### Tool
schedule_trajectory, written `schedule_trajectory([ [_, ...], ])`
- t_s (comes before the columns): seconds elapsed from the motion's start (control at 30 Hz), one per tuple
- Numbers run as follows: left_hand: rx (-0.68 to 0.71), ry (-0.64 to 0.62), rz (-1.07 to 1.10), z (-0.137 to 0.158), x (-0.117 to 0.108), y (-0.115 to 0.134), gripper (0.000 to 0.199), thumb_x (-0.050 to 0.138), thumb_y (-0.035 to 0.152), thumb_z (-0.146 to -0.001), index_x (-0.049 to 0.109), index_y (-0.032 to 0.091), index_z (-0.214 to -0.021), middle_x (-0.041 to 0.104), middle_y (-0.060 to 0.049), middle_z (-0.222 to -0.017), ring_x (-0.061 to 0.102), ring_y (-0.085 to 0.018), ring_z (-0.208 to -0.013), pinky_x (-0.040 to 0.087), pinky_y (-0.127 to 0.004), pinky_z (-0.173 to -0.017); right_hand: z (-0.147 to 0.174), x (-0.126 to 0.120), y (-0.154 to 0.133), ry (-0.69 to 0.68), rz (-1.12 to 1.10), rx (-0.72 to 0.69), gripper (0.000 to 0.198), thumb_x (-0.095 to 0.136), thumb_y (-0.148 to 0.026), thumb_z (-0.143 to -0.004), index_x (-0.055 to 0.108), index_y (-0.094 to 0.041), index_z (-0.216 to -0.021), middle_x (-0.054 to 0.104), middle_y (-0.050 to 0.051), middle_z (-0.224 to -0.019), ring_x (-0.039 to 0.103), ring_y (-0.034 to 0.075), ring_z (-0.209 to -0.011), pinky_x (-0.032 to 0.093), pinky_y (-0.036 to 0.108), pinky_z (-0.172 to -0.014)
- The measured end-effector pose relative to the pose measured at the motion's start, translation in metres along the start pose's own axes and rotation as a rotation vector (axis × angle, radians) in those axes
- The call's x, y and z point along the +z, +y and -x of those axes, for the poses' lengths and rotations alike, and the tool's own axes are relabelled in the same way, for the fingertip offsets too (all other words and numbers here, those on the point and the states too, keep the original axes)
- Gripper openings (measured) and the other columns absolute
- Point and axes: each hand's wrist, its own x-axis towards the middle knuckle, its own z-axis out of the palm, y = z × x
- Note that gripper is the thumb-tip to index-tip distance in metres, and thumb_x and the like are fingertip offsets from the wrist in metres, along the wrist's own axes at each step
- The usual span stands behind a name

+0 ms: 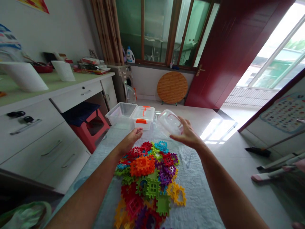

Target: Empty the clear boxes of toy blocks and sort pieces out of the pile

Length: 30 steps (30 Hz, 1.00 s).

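At the far end of the cloth-covered surface (196,187), left side: open clear bin (119,115). Looks thin-walled, light, stiff; take it by the rim. Left hand (132,138) is empty, fingers loosely extended, just in front of lidded box (148,115); can't tell if touching. Orange handle (144,110) on the lid is the obvious lift point, provided the orange latch (141,121) is seated. Nearer, between the forearms: pile of toothed plastic pieces (142,165). Each likely light, rigid, tough; pinch by the edges, loose heap could slide. Right of the box: clear container (168,122), tilted, gripped at its right side by right hand (187,132). Should be light, fairly stiff, a bit slick; corners may crack if dropped. Writing: packet (9,37) far left, bottle (130,56) at back, printed sheet (286,114) far right, none legible. No readable brand on the boxes.
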Motion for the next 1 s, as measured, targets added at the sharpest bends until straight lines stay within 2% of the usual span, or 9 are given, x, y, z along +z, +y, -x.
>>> schedule_trajectory([
  [0.07,-0.013,0.058,-0.159,-0.001,-0.026,-0.023,0.065,0.066,0.063,-0.074,0.062,0.015,-0.118,0.064,-0.013,-0.125,0.051,-0.034,-0.125,0.033,-0.045,-0.11,-0.025,-0.005,0.019,0.109,0.024,0.14,0.095,0.076,-0.055,-0.062,0.038,-0.022,-0.143,0.049,0.014,-0.125,0.054,0.032,-0.108,0.047,0.05,-0.091],
  [0.13,-0.045,0.127,-0.315,0.004,-0.049,-0.047,0.064,0.064,0.064,-0.073,0.065,0.014,-0.113,0.068,-0.012,-0.118,0.056,-0.035,-0.118,0.035,-0.045,-0.108,-0.048,-0.006,0.034,0.156,0.073,0.29,0.098,0.075,-0.058,-0.061,0.037,-0.019,-0.143,0.049,0.016,-0.125,0.052,0.033,-0.11,0.044,0.05,-0.091],
  [0.27,-0.058,0.185,-0.441,0.019,-0.072,-0.079,0.056,0.058,0.062,-0.078,0.067,0.015,-0.106,0.073,-0.009,-0.106,0.064,-0.031,-0.103,0.044,-0.041,-0.099,-0.083,0.007,0.057,0.195,0.237,0.482,0.094,0.067,-0.065,-0.065,0.037,-0.016,-0.139,0.052,0.018,-0.123,0.049,0.036,-0.115,0.036,0.053,-0.094],
  [0.5,-0.008,0.246,-0.552,0.025,-0.073,-0.094,0.05,0.05,0.06,-0.081,0.071,0.018,-0.099,0.075,-0.007,-0.102,0.067,-0.026,-0.098,0.049,-0.034,-0.095,-0.112,0.05,0.092,0.111,0.424,0.649,0.086,0.059,-0.068,-0.071,0.04,-0.014,-0.136,0.054,0.021,-0.127,0.048,0.036,-0.12,0.027,0.055,-0.1],
  [0.73,0.033,0.278,-0.635,0.025,-0.072,-0.099,0.042,0.054,0.054,-0.079,0.07,0.019,-0.095,0.075,-0.007,-0.098,0.068,-0.026,-0.096,0.05,-0.037,-0.095,-0.116,0.083,0.111,-0.068,0.58,0.72,0.086,0.059,-0.074,-0.07,0.052,-0.01,-0.127,0.056,0.025,-0.128,0.045,0.04,-0.125,0.017,0.057,-0.106],
  [0.87,0.039,0.277,-0.644,0.026,-0.072,-0.1,0.04,0.054,0.052,-0.079,0.069,0.019,-0.094,0.074,-0.007,-0.098,0.068,-0.026,-0.096,0.05,-0.037,-0.094,-0.114,0.088,0.112,-0.163,0.607,0.749,0.091,0.057,-0.076,-0.07,0.05,-0.008,-0.131,0.055,0.027,-0.13,0.044,0.042,-0.127,0.013,0.059,-0.107],
  [1.0,0.036,0.272,-0.644,0.025,-0.073,-0.103,0.04,0.054,0.051,-0.079,0.069,0.018,-0.096,0.074,-0.008,-0.1,0.068,-0.026,-0.097,0.05,-0.038,-0.095,-0.115,0.083,0.106,-0.234,0.582,0.805,0.106,0.061,-0.078,-0.064,0.04,-0.007,-0.14,0.047,0.031,-0.138,0.038,0.047,-0.132,0.009,0.064,-0.108],
])
